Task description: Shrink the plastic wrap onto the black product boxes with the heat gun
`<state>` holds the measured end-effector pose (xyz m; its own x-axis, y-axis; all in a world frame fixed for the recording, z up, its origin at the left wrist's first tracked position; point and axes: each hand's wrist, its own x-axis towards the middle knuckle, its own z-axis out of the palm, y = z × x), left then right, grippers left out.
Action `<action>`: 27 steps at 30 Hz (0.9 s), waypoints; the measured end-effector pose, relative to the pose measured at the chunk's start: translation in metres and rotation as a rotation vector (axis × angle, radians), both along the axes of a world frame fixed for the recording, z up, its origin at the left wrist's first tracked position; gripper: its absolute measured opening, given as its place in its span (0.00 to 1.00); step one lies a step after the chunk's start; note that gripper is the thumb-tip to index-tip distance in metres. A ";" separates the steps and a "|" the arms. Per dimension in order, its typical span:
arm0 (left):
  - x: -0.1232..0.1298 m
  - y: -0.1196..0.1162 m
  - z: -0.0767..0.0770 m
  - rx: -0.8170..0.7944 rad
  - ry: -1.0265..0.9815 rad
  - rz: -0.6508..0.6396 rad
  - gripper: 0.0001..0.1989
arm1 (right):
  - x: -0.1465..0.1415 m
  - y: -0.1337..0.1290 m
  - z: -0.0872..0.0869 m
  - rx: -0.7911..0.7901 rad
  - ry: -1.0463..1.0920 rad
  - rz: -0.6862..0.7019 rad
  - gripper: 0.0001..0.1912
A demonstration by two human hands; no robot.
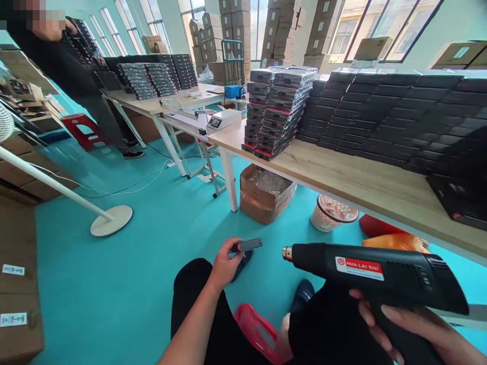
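Black plastic covers the heat gun (pixel 384 266) clenched in the right hand (pixel 414 329), its fingers curled round the grip and its metal nozzle (pixel 287 253) pointing toward the left hand (pixel 226 264). That hand's thumb and fingers pinch a small flat black box (pixel 250 245), red at one end, held in the air near the nozzle without touching it.

Both hands are above the teal floor (pixel 114 284), near the person's black trousers (pixel 190 294) and a red plastic stool (pixel 254 324). Just beyond the heat gun, a wooden bench (pixel 342 185) carries rows of flat black boxes (pixel 388 116) and, toward its far corner, two tall stacks of wrapped black boxes (pixel 272 111). Under the bench are an open cardboard box (pixel 264 200) and a round bucket (pixel 333 214).

Farther off, a white machine (pixel 222 120) stands near the far end of the bench. Beside a second table (pixel 152 104) laden with more black boxes, a co-worker (pixel 53 61) holds a stack of them.
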<state>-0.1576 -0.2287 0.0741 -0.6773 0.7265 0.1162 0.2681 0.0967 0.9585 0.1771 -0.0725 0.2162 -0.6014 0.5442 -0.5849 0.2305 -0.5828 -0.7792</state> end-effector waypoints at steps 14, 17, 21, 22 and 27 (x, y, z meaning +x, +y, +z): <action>0.011 -0.006 -0.037 -0.189 0.177 -0.034 0.19 | -0.076 -0.018 -0.002 0.079 0.056 0.356 0.13; 0.009 -0.008 -0.038 -0.219 0.207 -0.025 0.21 | -0.087 -0.023 -0.003 0.118 0.038 0.313 0.13; 0.006 -0.012 -0.041 -0.201 0.150 -0.001 0.18 | -0.090 -0.025 -0.005 0.123 0.076 0.367 0.11; 0.006 -0.013 -0.043 -0.187 0.128 0.002 0.17 | -0.090 -0.025 -0.005 0.136 0.080 0.346 0.11; 0.000 -0.017 -0.049 -0.104 -0.007 -0.011 0.15 | -0.083 -0.023 -0.014 0.109 -0.031 0.280 0.13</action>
<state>-0.1577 -0.2458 0.0251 -0.6693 0.7421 0.0353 0.2634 0.1927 0.9452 0.0942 -0.0951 0.2022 -0.7196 0.4203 -0.5528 0.3950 -0.4069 -0.8236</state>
